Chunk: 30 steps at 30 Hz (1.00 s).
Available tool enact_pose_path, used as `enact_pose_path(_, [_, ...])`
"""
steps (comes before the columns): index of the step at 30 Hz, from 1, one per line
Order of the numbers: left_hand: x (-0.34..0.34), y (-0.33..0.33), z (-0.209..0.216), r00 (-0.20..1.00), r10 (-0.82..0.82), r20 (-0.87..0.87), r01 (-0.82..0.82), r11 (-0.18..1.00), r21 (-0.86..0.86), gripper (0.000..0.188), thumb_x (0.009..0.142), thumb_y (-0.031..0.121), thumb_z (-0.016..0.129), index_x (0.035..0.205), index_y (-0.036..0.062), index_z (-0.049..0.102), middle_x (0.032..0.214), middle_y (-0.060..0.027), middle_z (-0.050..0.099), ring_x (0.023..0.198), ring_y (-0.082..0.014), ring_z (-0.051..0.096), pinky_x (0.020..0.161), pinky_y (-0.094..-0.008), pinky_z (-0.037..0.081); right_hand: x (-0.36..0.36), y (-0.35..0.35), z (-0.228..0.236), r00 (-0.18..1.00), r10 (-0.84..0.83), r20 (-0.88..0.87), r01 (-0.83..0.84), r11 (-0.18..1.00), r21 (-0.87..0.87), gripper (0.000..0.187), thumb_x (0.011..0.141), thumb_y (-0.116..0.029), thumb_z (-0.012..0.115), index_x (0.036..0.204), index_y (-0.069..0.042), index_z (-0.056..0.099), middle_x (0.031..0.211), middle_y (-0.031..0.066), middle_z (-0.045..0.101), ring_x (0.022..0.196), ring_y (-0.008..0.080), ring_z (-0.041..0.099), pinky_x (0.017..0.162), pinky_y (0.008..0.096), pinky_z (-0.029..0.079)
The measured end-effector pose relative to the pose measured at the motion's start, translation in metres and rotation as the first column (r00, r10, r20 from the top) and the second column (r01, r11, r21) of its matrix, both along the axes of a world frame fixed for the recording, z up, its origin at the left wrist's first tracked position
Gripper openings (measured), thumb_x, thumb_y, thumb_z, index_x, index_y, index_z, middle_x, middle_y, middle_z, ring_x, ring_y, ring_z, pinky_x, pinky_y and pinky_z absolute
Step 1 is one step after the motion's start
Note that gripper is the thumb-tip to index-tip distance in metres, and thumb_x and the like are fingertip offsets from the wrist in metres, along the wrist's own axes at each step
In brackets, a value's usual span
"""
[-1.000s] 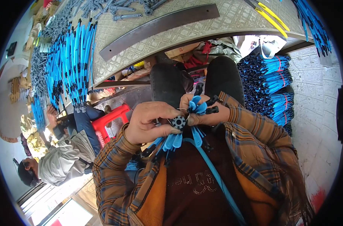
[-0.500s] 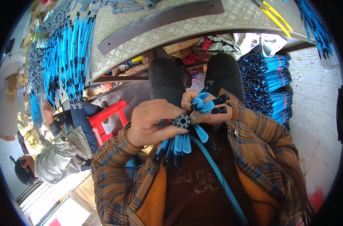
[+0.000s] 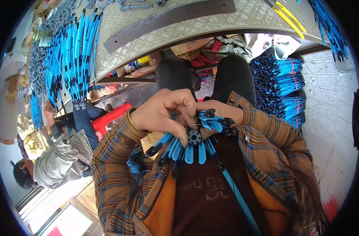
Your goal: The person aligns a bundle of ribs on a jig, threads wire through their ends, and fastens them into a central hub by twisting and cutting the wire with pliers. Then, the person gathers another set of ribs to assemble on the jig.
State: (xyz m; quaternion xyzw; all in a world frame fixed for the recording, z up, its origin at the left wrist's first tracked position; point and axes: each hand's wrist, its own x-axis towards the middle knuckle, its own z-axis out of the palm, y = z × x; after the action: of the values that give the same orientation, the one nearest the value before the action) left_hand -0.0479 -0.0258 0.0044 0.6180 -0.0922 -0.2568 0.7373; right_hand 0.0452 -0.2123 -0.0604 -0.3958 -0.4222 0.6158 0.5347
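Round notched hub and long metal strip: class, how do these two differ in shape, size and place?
The hub is round and notched; the strip is long and flat. The hub is much smaller than the strip. The hub is at the person's hands, while the strip lies on the table. Both look dark.

Matt, apparently plastic hub [image 3: 194,137]; smooth metal strip [image 3: 171,21] on rough, embossed tabletop [image 3: 250,20]

1. Plaid jacket [image 3: 116,173], tan-brown crossed with blue-grey stripes, long-sleeved
2. Orange lining [image 3: 159,208] along its open front
3. Dark brown top [image 3: 195,173], shiny studs [image 3: 217,194] across it
4. Black trousers [image 3: 234,78]
5. Thin gold-coloured band [image 3: 134,120] at the left wrist
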Motion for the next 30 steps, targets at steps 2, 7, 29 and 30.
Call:
enact_pose_path(2, [0.002, -0.002, 0.01, 0.997, 0.041, -0.061, -0.037, 0.997, 0.067, 0.063, 0.051, 0.013, 0.086, 0.099, 0.0041, 0.047, 0.085, -0.0039, 0.057, 0.069, -0.0083, 0.056, 0.059, -0.0194, 0.044, 0.0, -0.001, -0.001, 0.996, 0.021, -0.082, -0.024, 0.999, -0.039, 0.051, 0.07, -0.023, 0.074, 0.112, -0.004, 0.052, 0.093, 0.0028, 0.059, 0.085, 0.0093, 0.054, 0.076, 0.0251, 0.044])
enact_pose_path(7, [0.016, -0.005, 0.018, 0.983, 0.064, 0.175, -0.124, 0.925, 0.359, 0.085, 0.037, 0.027, 0.089, 0.107, 0.0038, 0.046, 0.096, -0.0063, 0.056, 0.084, -0.0127, 0.057, 0.07, -0.0254, 0.046, 0.01, -0.001, 0.007, 0.984, 0.066, -0.166, -0.077, 0.995, -0.062, 0.049, 0.07, -0.02, 0.074, 0.111, -0.005, 0.054, 0.094, 0.0029, 0.059, 0.086, 0.0096, 0.054, 0.077, 0.0253, 0.044])
enact_pose_path(29, [0.0, -0.049, 0.032, 0.336, 0.7, 0.63, -0.924, 0.374, 0.078, 0.054, 0.074, -0.003, 0.061, 0.124, -0.002, 0.042, 0.104, -0.0141, 0.06, 0.095, -0.0201, 0.058, 0.084, -0.027, 0.044, 0.011, 0.066, 0.013, 0.607, -0.793, -0.051, 0.794, 0.604, 0.067, 0.024, 0.081, -0.01, 0.063, 0.103, -0.003, 0.054, 0.09, 0.0011, 0.058, 0.082, 0.0086, 0.053, 0.072, 0.0239, 0.044])
enact_pose_path(30, [0.005, -0.054, 0.024, 0.273, 0.819, 0.505, -0.947, 0.32, -0.006, 0.054, 0.073, -0.003, 0.063, 0.124, -0.0038, 0.043, 0.104, -0.0131, 0.06, 0.097, -0.0192, 0.057, 0.085, -0.0263, 0.043, 0.003, 0.074, 0.011, 0.577, -0.811, -0.1, 0.816, 0.568, 0.106, 0.025, 0.08, -0.01, 0.064, 0.103, -0.004, 0.055, 0.089, 0.0002, 0.059, 0.079, 0.0077, 0.053, 0.072, 0.0232, 0.044])
